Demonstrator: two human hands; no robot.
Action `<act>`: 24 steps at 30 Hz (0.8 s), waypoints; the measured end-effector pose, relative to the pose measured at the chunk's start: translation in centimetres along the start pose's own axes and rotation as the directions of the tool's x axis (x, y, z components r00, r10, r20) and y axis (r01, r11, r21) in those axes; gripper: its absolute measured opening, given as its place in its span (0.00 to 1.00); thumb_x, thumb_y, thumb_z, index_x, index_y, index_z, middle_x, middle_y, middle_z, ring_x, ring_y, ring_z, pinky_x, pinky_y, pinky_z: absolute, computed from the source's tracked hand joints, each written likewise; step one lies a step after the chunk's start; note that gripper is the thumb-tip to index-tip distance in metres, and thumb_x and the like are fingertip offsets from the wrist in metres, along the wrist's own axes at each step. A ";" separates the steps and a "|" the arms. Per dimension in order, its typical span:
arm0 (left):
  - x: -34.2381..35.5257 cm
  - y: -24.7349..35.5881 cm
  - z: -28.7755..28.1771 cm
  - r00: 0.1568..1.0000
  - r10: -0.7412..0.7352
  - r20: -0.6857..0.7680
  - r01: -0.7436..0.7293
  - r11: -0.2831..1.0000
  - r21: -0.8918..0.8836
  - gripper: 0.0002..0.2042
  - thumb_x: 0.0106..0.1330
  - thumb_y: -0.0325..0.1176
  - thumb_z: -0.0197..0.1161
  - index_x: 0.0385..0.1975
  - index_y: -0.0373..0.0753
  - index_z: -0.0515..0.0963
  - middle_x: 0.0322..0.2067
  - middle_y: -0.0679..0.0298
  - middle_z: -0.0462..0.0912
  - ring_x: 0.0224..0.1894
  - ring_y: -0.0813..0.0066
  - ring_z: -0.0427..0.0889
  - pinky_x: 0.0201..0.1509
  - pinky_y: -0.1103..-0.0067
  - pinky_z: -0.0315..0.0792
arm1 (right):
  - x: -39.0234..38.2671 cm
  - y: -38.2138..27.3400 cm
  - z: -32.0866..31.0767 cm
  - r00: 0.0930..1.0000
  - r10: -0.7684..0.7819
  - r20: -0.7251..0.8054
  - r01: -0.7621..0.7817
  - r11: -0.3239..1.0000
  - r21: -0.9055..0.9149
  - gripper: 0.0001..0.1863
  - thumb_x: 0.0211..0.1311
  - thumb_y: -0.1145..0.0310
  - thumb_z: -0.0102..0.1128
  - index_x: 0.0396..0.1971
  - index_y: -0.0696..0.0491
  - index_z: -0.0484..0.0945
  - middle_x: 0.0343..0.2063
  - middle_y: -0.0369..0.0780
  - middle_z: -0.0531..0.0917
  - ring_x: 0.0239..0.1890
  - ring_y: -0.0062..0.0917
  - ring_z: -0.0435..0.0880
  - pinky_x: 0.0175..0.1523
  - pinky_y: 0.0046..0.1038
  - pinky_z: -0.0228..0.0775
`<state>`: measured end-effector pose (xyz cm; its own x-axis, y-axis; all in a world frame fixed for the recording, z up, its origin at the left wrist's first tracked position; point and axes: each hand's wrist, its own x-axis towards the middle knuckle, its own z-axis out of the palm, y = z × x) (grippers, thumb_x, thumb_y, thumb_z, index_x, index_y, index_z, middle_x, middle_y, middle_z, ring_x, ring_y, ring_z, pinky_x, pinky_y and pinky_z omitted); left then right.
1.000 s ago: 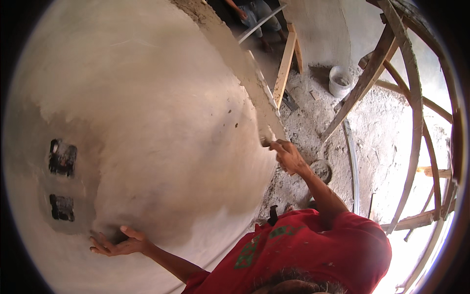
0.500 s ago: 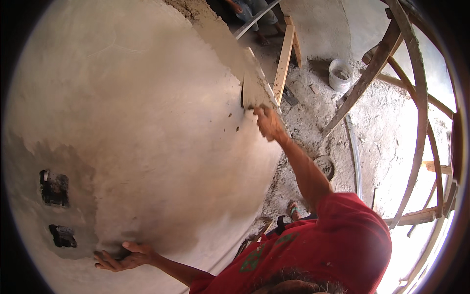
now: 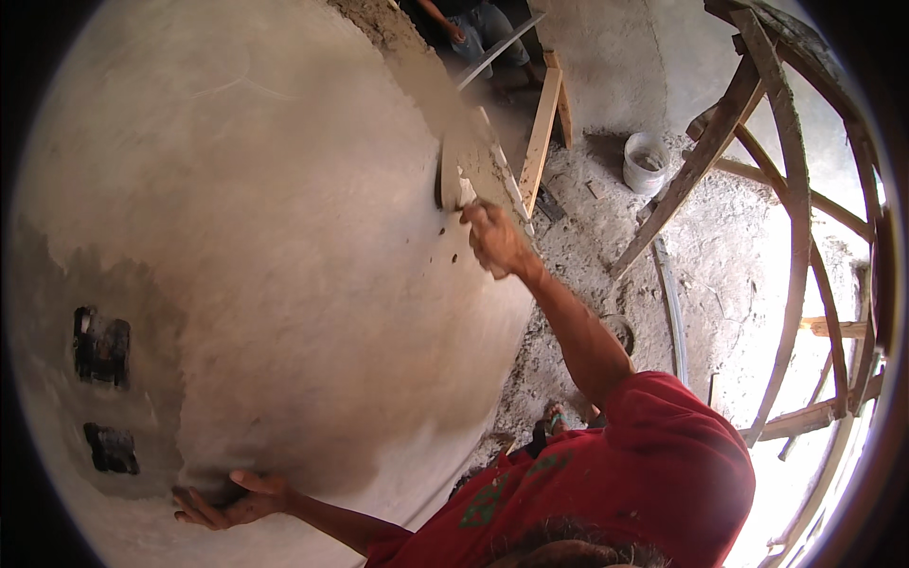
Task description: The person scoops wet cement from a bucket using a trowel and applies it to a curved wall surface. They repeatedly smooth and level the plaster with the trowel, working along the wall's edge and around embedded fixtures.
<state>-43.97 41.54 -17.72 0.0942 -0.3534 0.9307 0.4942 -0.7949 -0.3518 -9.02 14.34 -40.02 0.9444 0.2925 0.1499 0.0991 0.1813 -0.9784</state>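
Note:
Fingers of my right hand [image 3: 497, 244] are wrapped round the handle of a plastering trowel [image 3: 452, 178]. Its blade lies against the plastered wall [image 3: 284, 246], close to the wall's right edge, where a strip of fresh, rougher mortar [image 3: 402, 47] runs up. A few dark crumbs of mortar show on the surface just below the blade. Lower down on the left, my left hand [image 3: 232, 502] is open, its fingers spread at the wall with nothing in them. Beside that hand, two dark box openings [image 3: 101, 350] sit in a damp grey patch.
Past the wall's edge stand a wooden trestle [image 3: 542, 137] and a white bucket [image 3: 647, 163] on a rubble-strewn floor. Another person [image 3: 483, 33] is at the top, by a long metal straightedge [image 3: 500, 49]. Curved wooden scaffolding [image 3: 795, 208] stands at the right.
The trowel in my right hand has slid a little left, inward from the wall's edge. My left hand stays at about the same spot. The whole view has shifted slightly.

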 end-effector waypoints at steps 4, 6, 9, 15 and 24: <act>1.4 0.4 -2.5 1.000 0.003 0.025 -0.006 0.993 0.118 0.27 0.75 0.50 0.57 0.61 0.32 0.68 0.62 0.49 0.71 0.73 0.45 0.59 0.75 0.50 0.54 | -7.4 -1.1 1.6 0.953 0.177 0.246 -0.146 0.980 -0.138 0.18 0.75 0.56 0.45 0.44 0.56 0.76 0.16 0.36 0.72 0.11 0.22 0.71 0.16 0.28 0.65; 2.0 0.2 -2.7 0.998 0.053 0.034 -0.057 0.990 0.132 0.27 0.75 0.50 0.57 0.61 0.32 0.69 0.61 0.48 0.71 0.73 0.44 0.59 0.74 0.49 0.54 | -11.2 0.6 0.6 0.934 0.231 0.274 -0.206 0.972 -0.116 0.18 0.75 0.56 0.46 0.45 0.55 0.77 0.16 0.36 0.72 0.12 0.22 0.72 0.17 0.28 0.66; 2.2 -0.1 -2.5 0.987 0.150 0.051 -0.154 0.985 0.079 0.27 0.74 0.50 0.58 0.60 0.32 0.69 0.62 0.47 0.70 0.72 0.43 0.59 0.73 0.47 0.55 | -17.4 6.0 -2.0 0.848 0.495 0.189 -0.529 0.811 0.252 0.17 0.75 0.56 0.50 0.46 0.53 0.80 0.17 0.39 0.75 0.13 0.24 0.73 0.22 0.31 0.71; -6.3 11.9 -2.0 0.895 0.121 0.429 0.206 0.741 -0.639 0.33 0.69 0.56 0.60 0.61 0.33 0.68 0.59 0.47 0.73 0.70 0.44 0.65 0.75 0.42 0.49 | -33.8 31.3 -14.9 0.826 0.445 -0.347 -0.534 0.418 -0.735 0.21 0.63 0.56 0.62 0.49 0.54 0.80 0.37 0.50 0.85 0.40 0.49 0.86 0.44 0.45 0.78; -43.4 20.5 -23.7 -0.808 0.490 0.326 0.565 0.802 0.194 0.22 0.74 0.46 0.58 0.54 0.31 0.75 0.49 0.48 0.83 0.53 0.55 0.83 0.61 0.67 0.74 | -38.9 44.6 -27.8 0.264 0.753 -0.602 -0.846 -0.119 -0.520 0.17 0.56 0.65 0.59 0.41 0.58 0.86 0.43 0.58 0.85 0.49 0.52 0.85 0.54 0.47 0.79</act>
<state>-58.42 28.92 -67.68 0.4480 0.0571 -0.8922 0.6172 -0.7417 0.2625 -32.63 -15.03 -93.40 0.5129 -0.3517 -0.7831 -0.6475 -0.7574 -0.0839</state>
